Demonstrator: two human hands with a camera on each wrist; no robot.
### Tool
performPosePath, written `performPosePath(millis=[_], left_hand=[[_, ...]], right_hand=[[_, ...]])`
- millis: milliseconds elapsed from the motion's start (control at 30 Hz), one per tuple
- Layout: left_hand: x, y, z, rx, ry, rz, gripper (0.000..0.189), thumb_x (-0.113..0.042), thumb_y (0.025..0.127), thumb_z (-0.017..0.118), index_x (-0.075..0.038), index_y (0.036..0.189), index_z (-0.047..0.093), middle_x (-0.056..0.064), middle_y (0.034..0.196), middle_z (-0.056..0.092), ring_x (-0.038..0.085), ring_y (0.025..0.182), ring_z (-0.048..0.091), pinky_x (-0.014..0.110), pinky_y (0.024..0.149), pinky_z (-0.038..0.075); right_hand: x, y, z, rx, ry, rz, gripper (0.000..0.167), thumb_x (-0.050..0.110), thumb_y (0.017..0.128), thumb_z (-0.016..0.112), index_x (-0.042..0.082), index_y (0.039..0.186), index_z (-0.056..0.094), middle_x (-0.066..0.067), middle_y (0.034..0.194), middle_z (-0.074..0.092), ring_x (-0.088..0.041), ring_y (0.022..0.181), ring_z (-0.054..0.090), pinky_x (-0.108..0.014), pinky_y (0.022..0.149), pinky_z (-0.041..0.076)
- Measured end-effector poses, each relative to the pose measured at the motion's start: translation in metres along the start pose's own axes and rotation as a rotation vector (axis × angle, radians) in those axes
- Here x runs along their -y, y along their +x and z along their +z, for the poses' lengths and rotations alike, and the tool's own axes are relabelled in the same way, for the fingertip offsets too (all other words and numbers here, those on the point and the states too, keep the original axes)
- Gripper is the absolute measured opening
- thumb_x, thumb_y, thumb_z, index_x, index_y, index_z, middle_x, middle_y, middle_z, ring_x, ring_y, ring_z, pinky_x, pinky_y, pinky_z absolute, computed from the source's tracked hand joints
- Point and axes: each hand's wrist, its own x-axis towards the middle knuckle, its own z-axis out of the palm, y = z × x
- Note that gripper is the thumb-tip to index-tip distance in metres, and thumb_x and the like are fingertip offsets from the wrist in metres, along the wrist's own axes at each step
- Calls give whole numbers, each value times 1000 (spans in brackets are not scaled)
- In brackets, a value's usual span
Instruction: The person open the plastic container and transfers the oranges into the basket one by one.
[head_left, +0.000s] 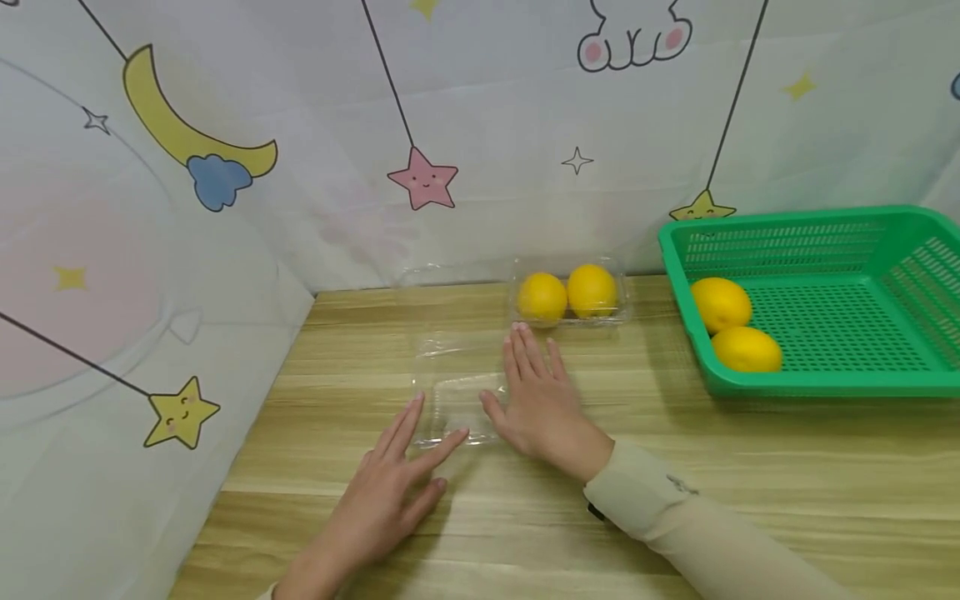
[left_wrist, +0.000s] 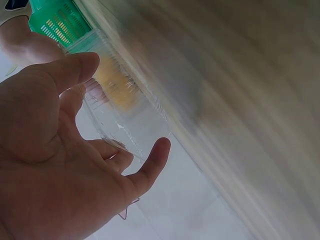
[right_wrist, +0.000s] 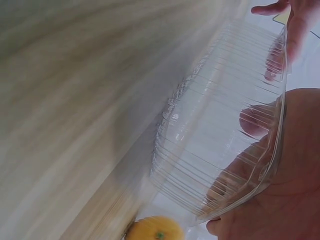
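A clear plastic clamshell box sits on the table between the two hands, its transparent lid raised toward the back. My left hand is at the box's left front, fingers extended and touching its edge. On the right side lies my right hand, its fingers straight along the rim. In the right wrist view the ribbed wall of the box shows, with fingers seen through it. Behind the right fingertips, another clear box holds two oranges.
A green plastic basket stands at the right with two oranges against its left side. A patterned cloth hangs along the back and left edges of the wooden table.
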Motion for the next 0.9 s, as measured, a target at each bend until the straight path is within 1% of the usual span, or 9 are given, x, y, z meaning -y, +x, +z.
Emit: performPosePath(millis=[133, 333, 533, 633, 800, 900], left_hand=[[3, 1, -2, -15, -1, -2, 70, -20, 95, 79, -41, 156, 53, 16, 177, 14, 45, 159, 25, 78, 105, 41], [7, 3, -3, 2, -6, -24, 69, -20, 96, 79, -42, 156, 53, 17, 177, 14, 45, 159, 24, 80, 102, 42], [11, 3, -6, 4, -7, -35, 69, -21, 96, 79, -40, 156, 53, 17, 177, 13, 46, 159, 24, 80, 103, 40], [15, 4, -7, 1, -12, -28, 68, -21, 96, 78, -39, 157, 53, 19, 177, 13, 48, 158, 25, 79, 106, 38], [23, 7, -8, -17, -14, 5, 67, -19, 95, 79, -34, 156, 55, 24, 175, 16, 54, 155, 28, 76, 109, 38], [27, 10, -10, -11, -24, 9, 66, -18, 96, 78, -32, 156, 55, 25, 175, 15, 54, 155, 27, 74, 111, 36]], right_hand=[[4, 4, -1, 3, 2, 0, 82, 54, 112, 34, -2, 168, 12, -17, 177, -5, -28, 164, -12, -51, 130, -8], [7, 9, 1, 14, -6, 8, 82, 53, 112, 34, -1, 168, 11, -17, 177, -6, -28, 164, -14, -51, 130, -9], [10, 14, 2, 13, 6, 5, 81, 53, 112, 33, -2, 168, 11, -16, 176, -9, -29, 164, -14, -52, 130, -9], [13, 16, 1, 11, 0, 10, 81, 53, 112, 33, -1, 168, 11, -16, 176, -10, -29, 164, -14, -52, 130, -9], [17, 22, 0, 17, -5, 18, 82, 53, 112, 32, -1, 168, 9, -16, 176, -11, -30, 164, -13, -52, 130, -9], [19, 26, 1, 5, 1, 14, 81, 52, 112, 32, -2, 168, 10, -17, 176, -10, -32, 164, -11, -53, 130, -7]])
